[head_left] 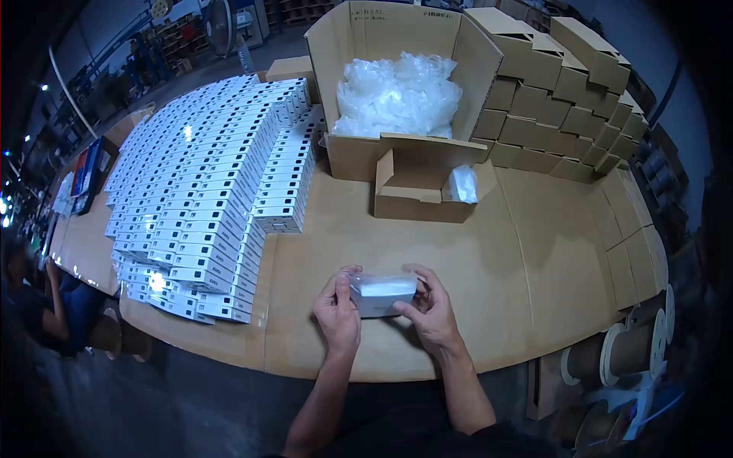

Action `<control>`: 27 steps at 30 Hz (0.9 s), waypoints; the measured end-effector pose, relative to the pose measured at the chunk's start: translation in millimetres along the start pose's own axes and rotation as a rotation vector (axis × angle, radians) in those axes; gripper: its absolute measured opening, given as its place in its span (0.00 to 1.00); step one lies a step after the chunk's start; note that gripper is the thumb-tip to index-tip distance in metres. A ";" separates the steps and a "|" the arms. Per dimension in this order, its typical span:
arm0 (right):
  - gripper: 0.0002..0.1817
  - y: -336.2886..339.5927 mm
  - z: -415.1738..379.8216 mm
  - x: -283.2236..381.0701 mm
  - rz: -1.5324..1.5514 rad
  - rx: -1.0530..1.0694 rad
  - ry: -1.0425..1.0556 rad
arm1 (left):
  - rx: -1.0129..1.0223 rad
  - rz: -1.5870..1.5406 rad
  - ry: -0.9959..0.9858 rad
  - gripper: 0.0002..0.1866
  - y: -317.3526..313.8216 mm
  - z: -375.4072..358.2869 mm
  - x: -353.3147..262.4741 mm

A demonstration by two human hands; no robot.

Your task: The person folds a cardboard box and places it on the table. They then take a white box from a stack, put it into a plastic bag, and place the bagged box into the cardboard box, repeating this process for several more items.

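Between my two hands, above the near part of the cardboard-covered table (458, 305), is a small white box (387, 305) with clear plastic wrap around its top. My left hand (340, 309) grips its left end, thumb upright along the side. On the right end, my right hand (430, 309) holds it with the thumb on the front face and fingers behind. Farther off stands an open cardboard carton (416, 208), with a plastic-wrapped white box (463, 185) at its right end.
A large stack of white boxes (206, 183) covers the left side. Behind the carton, a big cardboard box (324, 84) holds clear plastic bags (397, 95). Brown cartons (550, 107) are piled at the back right. A person (46, 305) sits at far left; spools (634, 347) stand at lower right.
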State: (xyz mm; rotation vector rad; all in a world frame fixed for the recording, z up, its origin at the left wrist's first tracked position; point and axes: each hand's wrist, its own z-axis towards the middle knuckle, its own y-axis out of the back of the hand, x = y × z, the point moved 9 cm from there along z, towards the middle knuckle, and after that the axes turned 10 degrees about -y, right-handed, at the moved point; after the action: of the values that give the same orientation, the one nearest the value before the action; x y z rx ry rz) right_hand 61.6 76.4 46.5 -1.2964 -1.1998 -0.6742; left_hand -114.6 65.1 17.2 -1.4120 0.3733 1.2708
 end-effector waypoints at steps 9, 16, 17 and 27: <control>0.09 1.8 0.6 2.8 -0.134 -0.029 0.201 | 0.258 0.373 -0.031 0.25 -32.9 -22.1 -11.8; 0.09 7.4 2.1 0.6 -0.231 -0.086 0.136 | 0.120 0.160 0.166 0.13 -14.8 -17.6 4.5; 0.10 7.4 2.6 3.0 -0.279 -0.118 0.136 | 0.124 0.162 0.199 0.13 -13.0 -17.4 6.9; 0.18 -20.5 -8.5 40.3 -0.660 0.073 0.356 | 0.026 0.145 0.185 0.18 -5.4 -7.8 7.7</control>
State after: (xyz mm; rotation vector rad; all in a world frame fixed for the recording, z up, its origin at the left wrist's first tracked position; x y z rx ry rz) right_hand 57.5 73.3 92.2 -0.6597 -1.3341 -1.2628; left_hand -103.8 63.5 11.8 -1.5071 0.6255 1.2489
